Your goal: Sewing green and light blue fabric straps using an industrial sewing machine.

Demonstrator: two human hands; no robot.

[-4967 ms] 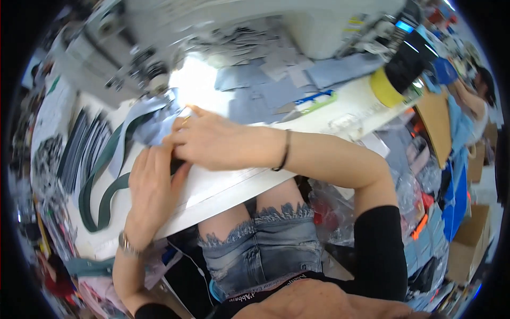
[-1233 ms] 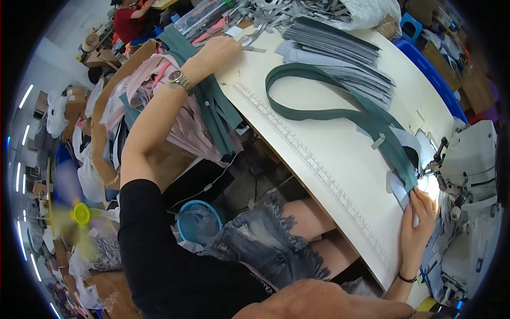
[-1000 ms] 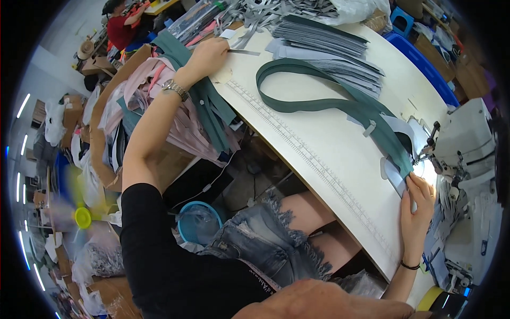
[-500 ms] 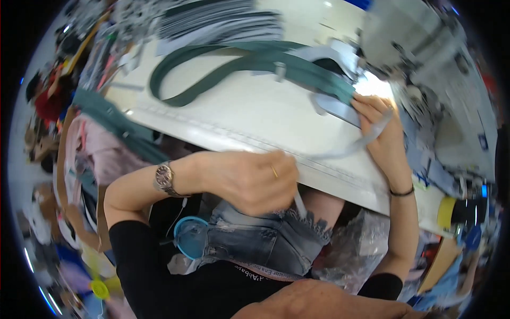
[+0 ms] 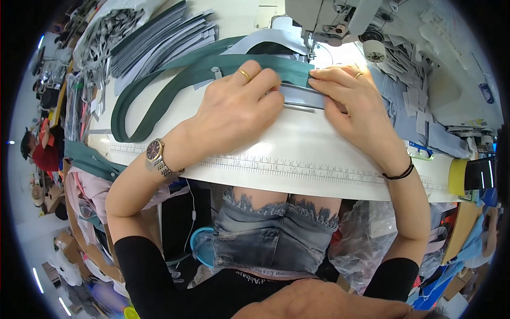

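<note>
A long green zipper (image 5: 159, 114) loops over the white table and runs right, its pale slider (image 5: 215, 72) on top. My left hand (image 5: 241, 103) is closed, fingers curled against the zipper's near edge; what its fingertips grip is partly hidden. My right hand (image 5: 353, 95) pinches the zipper's right end beside the machine needle. Under the zipper, between my hands, a grey fabric strip (image 5: 304, 97) shows. Another pale grey piece (image 5: 268, 38) curves behind the zipper toward the presser foot.
The sewing machine (image 5: 366, 24) stands at the far right, its lamp lit. Stacked grey and dark strips (image 5: 164, 45) lie at the far left, grey pieces (image 5: 411, 95) at the right. A printed ruler (image 5: 276, 167) follows the table's near edge. A yellow-and-black roll (image 5: 459, 175) sits far right.
My left hand has risen from the table's near edge to the zipper. The loose pale strip it pulled taut from my right hand no longer shows. My head view has shifted.
</note>
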